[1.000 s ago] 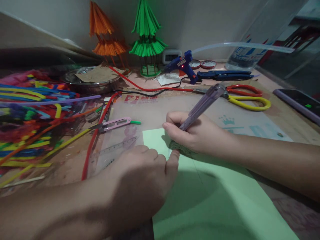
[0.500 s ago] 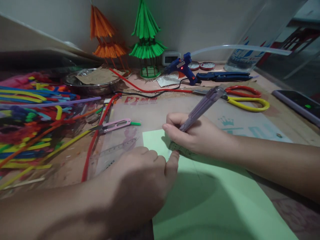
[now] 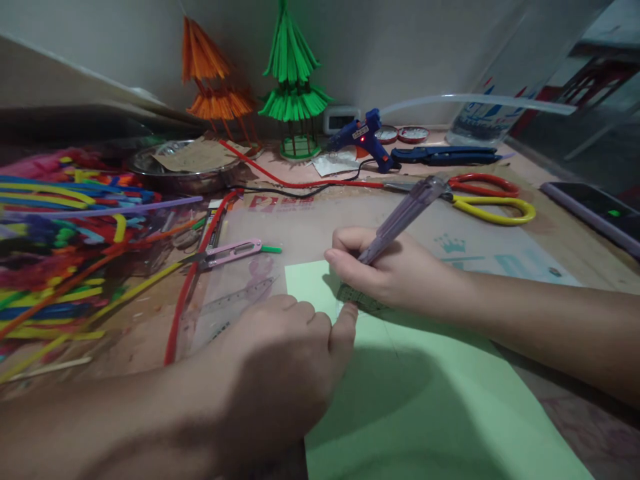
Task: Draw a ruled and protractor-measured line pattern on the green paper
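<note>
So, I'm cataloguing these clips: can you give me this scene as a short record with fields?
Right hand: grips a purple pen, tip hidden
Left hand: over green paper, one fingertip by a dark grid-marked patch, partly hidden
Under paper: translucent printed sheet
Left side: pile of colourful pipe cleaners
Back: orange tiered model, green tiered model
Powered tool: blue hot glue gun, red light on
Scissors: one red handle, one yellow
Right side: smartphone
</note>
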`<state>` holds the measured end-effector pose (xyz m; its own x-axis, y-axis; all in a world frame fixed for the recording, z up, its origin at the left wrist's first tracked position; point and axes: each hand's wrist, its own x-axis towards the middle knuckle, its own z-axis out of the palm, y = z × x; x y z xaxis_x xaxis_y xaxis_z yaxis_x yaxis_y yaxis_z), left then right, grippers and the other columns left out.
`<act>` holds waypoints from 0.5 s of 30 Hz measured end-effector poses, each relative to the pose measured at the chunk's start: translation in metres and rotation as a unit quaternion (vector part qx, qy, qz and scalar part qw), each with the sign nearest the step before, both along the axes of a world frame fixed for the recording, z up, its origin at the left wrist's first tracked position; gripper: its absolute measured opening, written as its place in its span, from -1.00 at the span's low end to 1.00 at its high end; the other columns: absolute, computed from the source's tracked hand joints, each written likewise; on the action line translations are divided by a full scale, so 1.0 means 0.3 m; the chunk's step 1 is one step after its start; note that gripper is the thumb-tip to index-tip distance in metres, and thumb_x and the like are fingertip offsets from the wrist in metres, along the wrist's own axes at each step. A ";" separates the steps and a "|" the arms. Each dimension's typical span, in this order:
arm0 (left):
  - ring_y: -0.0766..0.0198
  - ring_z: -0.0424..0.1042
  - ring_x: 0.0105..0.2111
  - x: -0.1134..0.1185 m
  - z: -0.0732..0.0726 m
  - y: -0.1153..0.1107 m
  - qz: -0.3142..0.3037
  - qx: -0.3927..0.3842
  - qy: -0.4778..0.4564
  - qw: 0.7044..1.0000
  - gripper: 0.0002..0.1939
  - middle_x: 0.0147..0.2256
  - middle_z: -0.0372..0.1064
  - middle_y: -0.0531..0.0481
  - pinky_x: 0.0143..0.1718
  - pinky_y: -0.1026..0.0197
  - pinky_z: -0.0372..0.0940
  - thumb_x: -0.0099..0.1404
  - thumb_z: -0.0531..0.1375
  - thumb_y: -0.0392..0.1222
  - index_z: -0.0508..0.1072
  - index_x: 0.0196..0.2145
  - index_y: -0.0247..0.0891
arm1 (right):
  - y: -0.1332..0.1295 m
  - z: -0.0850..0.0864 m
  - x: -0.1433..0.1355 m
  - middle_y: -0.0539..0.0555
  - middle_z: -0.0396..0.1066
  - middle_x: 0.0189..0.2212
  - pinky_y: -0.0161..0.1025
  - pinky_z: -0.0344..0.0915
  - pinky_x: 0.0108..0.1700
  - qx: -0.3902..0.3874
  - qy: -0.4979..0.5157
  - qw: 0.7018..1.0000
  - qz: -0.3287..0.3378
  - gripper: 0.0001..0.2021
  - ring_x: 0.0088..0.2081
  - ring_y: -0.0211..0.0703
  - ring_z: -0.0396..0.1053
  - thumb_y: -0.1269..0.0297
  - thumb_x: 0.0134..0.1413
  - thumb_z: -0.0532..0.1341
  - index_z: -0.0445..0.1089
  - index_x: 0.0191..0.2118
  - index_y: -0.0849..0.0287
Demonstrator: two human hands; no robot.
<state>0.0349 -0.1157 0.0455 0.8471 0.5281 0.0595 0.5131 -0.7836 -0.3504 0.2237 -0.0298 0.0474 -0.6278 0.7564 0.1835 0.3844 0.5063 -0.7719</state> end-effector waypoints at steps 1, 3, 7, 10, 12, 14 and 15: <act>0.18 0.30 -0.59 0.000 -0.002 0.002 -0.003 0.003 0.006 1.000 -0.54 -0.55 0.37 0.04 -0.52 0.13 0.13 0.25 0.18 -0.31 0.52 0.10 -0.37 | 0.001 0.000 0.002 -0.14 0.03 -0.59 -0.24 -0.01 -0.43 -0.002 0.007 1.000 -0.004 -0.65 -0.51 -0.29 0.05 0.22 0.35 0.09 0.10 -0.50 0.08; 0.18 0.29 -0.60 -0.001 -0.004 0.007 -0.001 0.006 0.014 1.000 -0.53 -0.56 0.36 0.05 -0.52 0.14 0.15 0.24 0.17 -0.32 0.52 0.10 -0.36 | 0.005 0.003 0.007 -0.14 0.04 -0.59 -0.24 -0.02 -0.44 -0.007 0.017 1.000 -0.016 -0.65 -0.51 -0.29 0.05 0.20 0.35 0.11 0.10 -0.50 0.08; 0.16 0.29 -0.63 0.004 -0.007 0.012 -0.006 0.013 -0.002 1.000 -0.50 -0.58 0.35 0.05 -0.54 0.13 0.17 0.18 0.15 -0.37 0.51 0.09 -0.39 | 0.013 0.013 0.014 -0.12 0.09 -0.56 -0.25 0.03 -0.43 -0.014 0.019 0.999 -0.026 -0.68 -0.49 -0.28 0.09 0.18 0.34 0.12 0.16 -0.48 0.09; 0.10 0.34 -0.62 0.007 -0.004 0.015 -0.007 0.009 -0.015 1.000 -0.55 -0.56 0.38 0.01 -0.56 0.09 0.19 0.20 0.14 -0.40 0.51 0.05 -0.41 | 0.014 0.013 0.016 -0.10 0.16 -0.54 -0.26 0.09 -0.40 -0.010 0.009 1.000 -0.015 -0.70 -0.47 -0.27 0.15 0.17 0.35 0.10 0.22 -0.45 0.11; 0.08 0.38 -0.60 -0.003 0.008 0.026 0.008 -0.012 -0.033 0.999 -0.69 -0.55 0.38 0.01 -0.56 0.08 0.19 0.25 0.13 -0.40 0.52 -0.07 -0.32 | 0.014 0.014 0.020 -0.08 0.22 -0.52 -0.27 0.13 -0.38 -0.008 0.001 1.000 -0.011 -0.71 -0.44 -0.25 0.21 0.17 0.36 0.09 0.27 -0.42 0.12; 0.06 0.42 -0.55 -0.027 0.037 0.052 0.036 -0.027 -0.051 0.998 -0.83 -0.50 0.40 0.01 -0.52 0.08 0.20 0.34 0.12 -0.38 0.48 -0.20 -0.22 | 0.014 0.026 0.028 -0.07 0.25 -0.53 -0.27 0.15 -0.39 -0.018 -0.013 1.000 -0.014 -0.70 -0.45 -0.25 0.24 0.15 0.36 0.10 0.31 -0.41 0.13; 0.06 0.44 -0.52 -0.043 0.060 0.071 0.060 -0.027 -0.054 0.996 -0.86 -0.48 0.41 0.00 -0.49 0.09 0.20 0.37 0.12 -0.36 0.46 -0.25 -0.20 | 0.015 0.039 0.035 -0.07 0.27 -0.54 -0.28 0.16 -0.41 -0.028 -0.021 0.999 -0.012 -0.70 -0.47 -0.25 0.25 0.14 0.36 0.10 0.33 -0.41 0.13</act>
<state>0.0219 -0.0944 0.0636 0.7684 0.6293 0.1162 0.6360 -0.7309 -0.2476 0.2343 -0.0253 0.0591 -0.6151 0.7801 0.1143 0.4285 0.4525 -0.7821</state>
